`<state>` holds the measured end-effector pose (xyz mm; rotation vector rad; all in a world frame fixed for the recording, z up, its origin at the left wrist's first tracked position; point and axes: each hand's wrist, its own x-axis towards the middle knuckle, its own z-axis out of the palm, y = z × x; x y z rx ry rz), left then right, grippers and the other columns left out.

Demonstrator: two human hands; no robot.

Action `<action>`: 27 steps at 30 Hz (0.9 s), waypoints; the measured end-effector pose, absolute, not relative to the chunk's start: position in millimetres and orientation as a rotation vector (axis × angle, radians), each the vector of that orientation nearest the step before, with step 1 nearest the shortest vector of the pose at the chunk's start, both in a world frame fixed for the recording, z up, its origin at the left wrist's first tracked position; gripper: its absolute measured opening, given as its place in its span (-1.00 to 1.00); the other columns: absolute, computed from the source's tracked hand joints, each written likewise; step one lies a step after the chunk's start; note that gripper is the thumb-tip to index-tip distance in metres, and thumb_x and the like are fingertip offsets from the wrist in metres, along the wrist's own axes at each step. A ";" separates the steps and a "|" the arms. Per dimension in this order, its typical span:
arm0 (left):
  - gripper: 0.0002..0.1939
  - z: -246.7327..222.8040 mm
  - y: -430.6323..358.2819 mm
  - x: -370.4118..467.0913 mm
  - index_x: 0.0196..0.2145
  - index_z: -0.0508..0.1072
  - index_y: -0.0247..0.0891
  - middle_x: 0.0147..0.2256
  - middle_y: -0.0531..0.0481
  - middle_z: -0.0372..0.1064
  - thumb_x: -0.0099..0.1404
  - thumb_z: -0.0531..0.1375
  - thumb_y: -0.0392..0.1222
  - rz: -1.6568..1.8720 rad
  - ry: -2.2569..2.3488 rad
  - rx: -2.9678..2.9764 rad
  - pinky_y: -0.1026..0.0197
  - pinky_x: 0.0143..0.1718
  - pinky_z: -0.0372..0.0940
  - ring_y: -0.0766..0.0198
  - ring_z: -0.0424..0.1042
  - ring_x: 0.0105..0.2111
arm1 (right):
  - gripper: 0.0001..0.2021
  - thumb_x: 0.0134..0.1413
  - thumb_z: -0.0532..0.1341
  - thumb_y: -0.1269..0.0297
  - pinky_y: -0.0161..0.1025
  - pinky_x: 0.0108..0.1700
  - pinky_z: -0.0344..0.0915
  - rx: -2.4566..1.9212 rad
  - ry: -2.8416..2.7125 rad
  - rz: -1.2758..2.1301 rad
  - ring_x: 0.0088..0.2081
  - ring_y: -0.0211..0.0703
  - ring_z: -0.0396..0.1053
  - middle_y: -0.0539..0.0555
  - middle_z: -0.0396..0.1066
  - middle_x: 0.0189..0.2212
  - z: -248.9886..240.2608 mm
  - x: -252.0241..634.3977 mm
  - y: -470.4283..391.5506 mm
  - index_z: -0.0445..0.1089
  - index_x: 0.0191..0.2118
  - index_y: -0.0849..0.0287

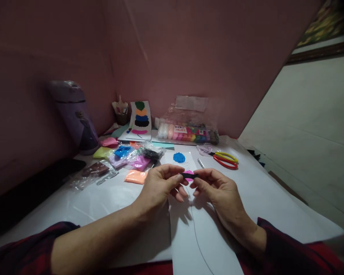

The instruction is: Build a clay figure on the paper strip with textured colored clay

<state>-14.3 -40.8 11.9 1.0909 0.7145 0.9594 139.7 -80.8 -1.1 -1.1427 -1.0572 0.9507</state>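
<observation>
A short black strip of modelling clay (189, 175) is stretched between my two hands, above a white sheet of paper (186, 244). My left hand (164, 181) pinches its left end between thumb and forefinger, the other fingers loosely curled. At the right end, my right hand (218, 187) grips it the same way. Behind the strip, a pink clay patch (190, 172) partly shows on the paper. Farther up the sheet lies a round blue clay patch (179, 157). One thin curved line (194, 225) runs down the paper toward me.
Colourful clay packets (136, 176) lie left of the paper. Red-and-yellow-handled scissors (226, 160) rest at right. Behind stand a card with coloured clay patches (141, 114), a bag of clay sticks (186, 131) and a brush cup (120, 116). A purple container (74, 118) stands far left.
</observation>
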 end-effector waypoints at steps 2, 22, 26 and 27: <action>-0.73 13.1 -41.9 -13.8 -0.29 0.40 -0.39 -0.50 -0.04 0.46 0.05 0.29 -0.23 0.923 0.724 1.141 0.32 -0.66 0.29 0.33 0.40 -0.64 | -0.79 -0.15 0.40 0.25 -0.33 -0.60 0.33 -1.135 -1.069 0.955 -0.61 -0.27 0.36 0.01 0.45 -0.58 0.7 138.9 -81.3 0.46 -0.36 0.22; -0.80 12.3 -43.4 -13.2 -0.35 0.40 -0.37 -0.55 0.06 0.36 0.07 0.26 -0.21 0.805 0.698 1.331 0.37 -0.68 0.22 0.45 0.27 -0.68 | -0.90 0.13 0.25 0.26 -0.37 -0.49 0.34 -0.955 -1.316 0.893 -0.51 -0.32 0.35 -0.06 0.39 -0.51 -4.4 136.8 -88.3 0.38 -0.24 0.12; -0.68 11.1 -41.6 -14.8 -0.38 0.38 -0.35 -0.54 0.06 0.36 0.15 0.24 0.01 0.772 0.689 1.267 0.34 -0.69 0.25 0.43 0.30 -0.70 | -0.92 0.09 0.27 0.29 -0.37 -0.47 0.34 -0.973 -1.333 0.894 -0.50 -0.32 0.35 -0.04 0.42 -0.52 -4.9 136.5 -87.1 0.38 -0.32 0.15; -0.68 10.7 -41.1 -15.3 -0.38 0.37 -0.35 -0.56 0.07 0.36 0.13 0.26 0.01 0.764 0.680 1.256 0.35 -0.70 0.24 0.43 0.29 -0.71 | -0.92 0.08 0.28 0.30 -0.37 -0.46 0.34 -0.982 -1.353 0.895 -0.50 -0.32 0.36 -0.05 0.42 -0.53 -4.9 136.7 -87.5 0.38 -0.33 0.15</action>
